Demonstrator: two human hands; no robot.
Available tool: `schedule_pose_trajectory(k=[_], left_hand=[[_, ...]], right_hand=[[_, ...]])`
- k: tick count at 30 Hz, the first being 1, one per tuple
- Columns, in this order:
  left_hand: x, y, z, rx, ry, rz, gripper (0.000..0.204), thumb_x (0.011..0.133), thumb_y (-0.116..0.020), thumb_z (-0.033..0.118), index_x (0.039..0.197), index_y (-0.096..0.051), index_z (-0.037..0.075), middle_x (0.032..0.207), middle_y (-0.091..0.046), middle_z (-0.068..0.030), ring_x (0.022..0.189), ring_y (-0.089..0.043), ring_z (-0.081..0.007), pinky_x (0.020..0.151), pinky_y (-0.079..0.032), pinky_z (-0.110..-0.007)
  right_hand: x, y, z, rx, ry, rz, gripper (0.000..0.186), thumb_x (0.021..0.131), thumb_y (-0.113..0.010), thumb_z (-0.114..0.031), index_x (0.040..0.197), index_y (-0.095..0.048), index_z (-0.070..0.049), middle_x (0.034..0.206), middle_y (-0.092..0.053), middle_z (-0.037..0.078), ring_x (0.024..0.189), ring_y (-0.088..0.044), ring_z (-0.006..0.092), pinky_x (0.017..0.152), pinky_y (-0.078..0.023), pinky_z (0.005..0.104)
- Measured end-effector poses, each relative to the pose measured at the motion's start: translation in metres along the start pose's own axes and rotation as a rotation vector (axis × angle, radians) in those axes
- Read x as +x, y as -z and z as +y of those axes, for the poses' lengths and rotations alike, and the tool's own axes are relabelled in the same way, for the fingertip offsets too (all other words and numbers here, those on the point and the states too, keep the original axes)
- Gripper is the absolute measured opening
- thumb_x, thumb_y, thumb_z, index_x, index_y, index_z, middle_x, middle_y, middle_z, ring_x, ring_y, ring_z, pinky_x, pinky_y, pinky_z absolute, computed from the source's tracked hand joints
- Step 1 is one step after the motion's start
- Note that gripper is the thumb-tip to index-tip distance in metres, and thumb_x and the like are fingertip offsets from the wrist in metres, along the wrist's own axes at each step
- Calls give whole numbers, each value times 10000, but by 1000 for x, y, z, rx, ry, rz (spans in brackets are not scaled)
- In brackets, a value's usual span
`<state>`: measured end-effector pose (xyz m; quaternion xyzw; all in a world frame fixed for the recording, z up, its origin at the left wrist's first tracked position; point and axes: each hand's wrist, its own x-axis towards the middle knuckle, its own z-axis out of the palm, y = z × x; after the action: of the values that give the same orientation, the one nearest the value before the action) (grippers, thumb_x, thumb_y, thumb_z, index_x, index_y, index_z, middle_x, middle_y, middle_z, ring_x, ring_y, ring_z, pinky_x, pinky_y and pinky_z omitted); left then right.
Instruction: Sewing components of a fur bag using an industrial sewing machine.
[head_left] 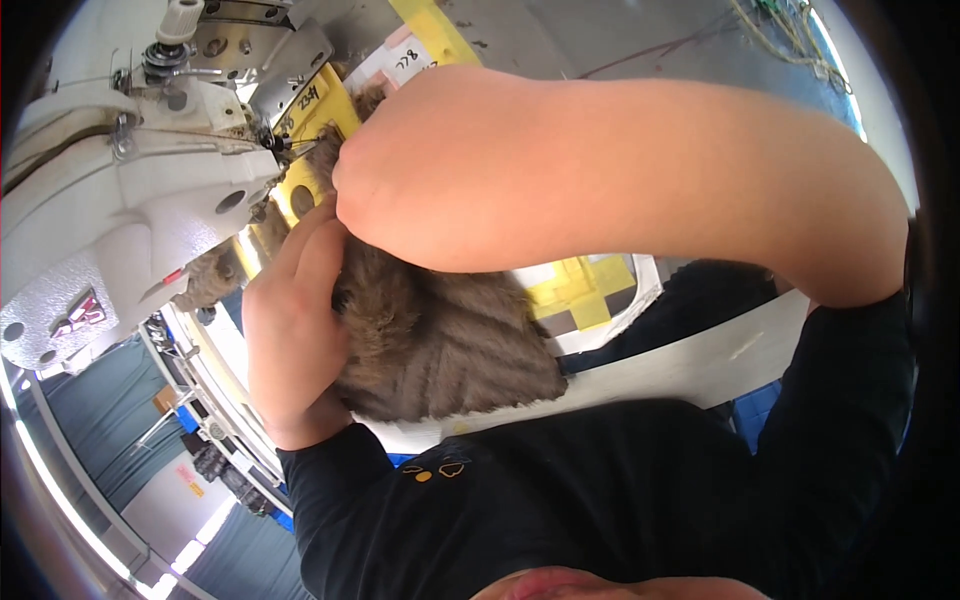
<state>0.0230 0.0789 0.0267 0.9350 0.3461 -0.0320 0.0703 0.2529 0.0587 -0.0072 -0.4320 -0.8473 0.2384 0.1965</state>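
Worktop [720,365], white with yellow tape patches, carries a white sewing machine [110,200] at its far-left end. Brown fur fabric [440,340] lies at the near edge, grasped by the left hand [290,320]. The right hand [365,185] presses fur near the needle; its fingers are hidden.

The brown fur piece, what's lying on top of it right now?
Both hands press on the brown fur piece: the left hand along its left edge, the right hand near the sewing machine. The right forearm covers the fur's upper part, hiding the fingers and the needle area.
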Motion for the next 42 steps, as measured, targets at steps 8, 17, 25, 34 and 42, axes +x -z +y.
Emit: schedule_pose_trajectory(k=[8,17,25,34,42], left_hand=[[0,-9,4,-76,-51,-24,659,613,-561,-77,1262,-627,23,1327,-650,-207,1139,-646,-443,894,-561,-447],[-12,-15,22,-291,-325,74,442,893,-757,392,952,-681,-39,963,-686,-186,925,-645,-384,876,-501,-444],[-33,-27,33,-109,-386,172,517,755,-839,424,921,-668,-35,879,-656,-165,860,-631,-382,857,-503,-490],[-83,-8,66,-497,-535,-165,368,766,-780,244,981,-670,-34,838,-607,-124,805,-636,-319,789,-502,-433],[-117,-19,65,-594,-454,9,385,834,-798,277,1066,-689,-11,926,-650,-114,891,-646,-302,808,-501,-411]], right_hand=[[-15,20,1,-55,-38,56,150,823,-668,-129,830,-739,3,727,-695,170,650,-693,301,623,-565,409],[-9,83,38,176,-257,-319,215,906,-644,-137,922,-765,40,809,-697,102,723,-661,224,638,-567,395],[8,70,40,-3,-265,-126,267,859,-586,-98,858,-754,109,853,-743,219,762,-721,310,666,-575,438],[4,65,38,-7,-172,11,261,824,-587,-157,837,-755,43,846,-714,273,808,-702,414,752,-553,476],[-38,54,8,127,-496,-181,244,932,-719,-234,958,-714,8,745,-666,70,674,-653,148,582,-527,309]])
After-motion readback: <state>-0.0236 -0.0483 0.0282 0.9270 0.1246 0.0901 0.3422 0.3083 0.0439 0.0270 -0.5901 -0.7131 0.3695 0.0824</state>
